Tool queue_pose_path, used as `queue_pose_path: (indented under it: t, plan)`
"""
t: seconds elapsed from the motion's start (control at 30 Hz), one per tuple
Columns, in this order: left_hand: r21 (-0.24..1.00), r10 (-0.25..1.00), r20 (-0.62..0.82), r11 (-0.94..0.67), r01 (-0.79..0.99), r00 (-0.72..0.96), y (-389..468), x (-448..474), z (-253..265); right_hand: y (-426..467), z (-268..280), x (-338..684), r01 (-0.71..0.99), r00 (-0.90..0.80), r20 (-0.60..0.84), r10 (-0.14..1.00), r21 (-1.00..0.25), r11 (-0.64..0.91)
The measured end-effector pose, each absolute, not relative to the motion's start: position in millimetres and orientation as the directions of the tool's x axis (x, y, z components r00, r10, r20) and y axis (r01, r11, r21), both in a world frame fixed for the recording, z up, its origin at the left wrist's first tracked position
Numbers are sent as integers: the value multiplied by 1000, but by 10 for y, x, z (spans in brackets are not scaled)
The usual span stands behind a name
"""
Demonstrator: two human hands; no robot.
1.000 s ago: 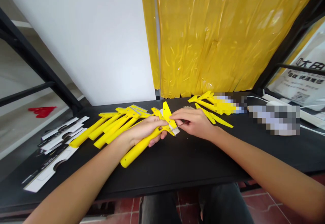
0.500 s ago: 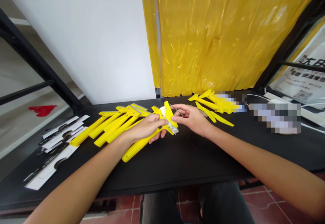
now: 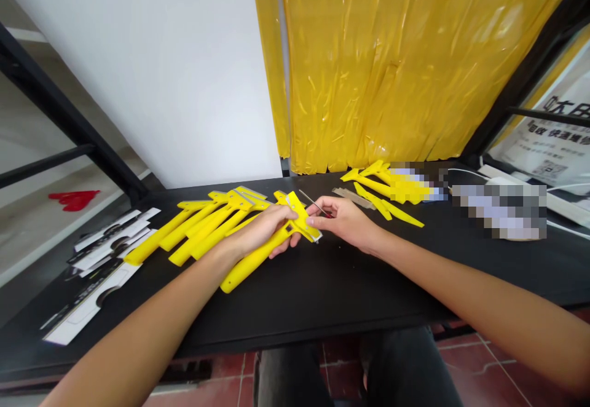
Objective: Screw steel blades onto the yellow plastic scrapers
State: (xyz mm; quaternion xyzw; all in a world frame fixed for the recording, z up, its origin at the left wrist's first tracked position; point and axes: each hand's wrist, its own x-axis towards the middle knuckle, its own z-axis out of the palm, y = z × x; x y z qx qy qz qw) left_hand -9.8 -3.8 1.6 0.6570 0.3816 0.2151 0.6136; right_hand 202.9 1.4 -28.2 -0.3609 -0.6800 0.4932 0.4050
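Yellow scraper (image 3: 257,260), 8-to-2 o'clock | left hand (image 3: 263,230) grips it | right hand (image 3: 343,221), holding thin tool (image 3: 312,201), touches head's (image 3: 302,214) 3 o'clock side

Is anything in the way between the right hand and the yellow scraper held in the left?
Nothing visible: the right hand has its thumb against the yellow scraper that the left hand holds. The thin tool in the right hand juts out beside the scraper's head and does not separate them.

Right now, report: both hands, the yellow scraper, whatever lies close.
Left hand gripping yellow scraper. Right hand at its head, thin metal tool in grip. More yellow scrapers lying close beside left hand.
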Motion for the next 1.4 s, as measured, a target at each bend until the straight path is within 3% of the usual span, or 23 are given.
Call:
queue_pose_path:
  t: [0.17, 0.47, 0.87, 1.4]
  plan:
    - [951, 795, -172, -20, 308, 581, -39, -98, 32, -4, -299, 1997, 72, -366, 197, 909, -968, 239]
    - [907, 796, -126, -150, 394, 592, -20, -119, 27, -57, -284, 1974, -53, -371, 67, 926, -997, 50]
    - [886, 771, -142, -181, 427, 621, -50, -91, 41, -16, -271, 2011, -177, -559, 0, 829, -977, -119]
    - [887, 772, -135, -186, 424, 621, -76, -99, 44, 9, -284, 2043, -132, -536, -35, 844, -983, -125]
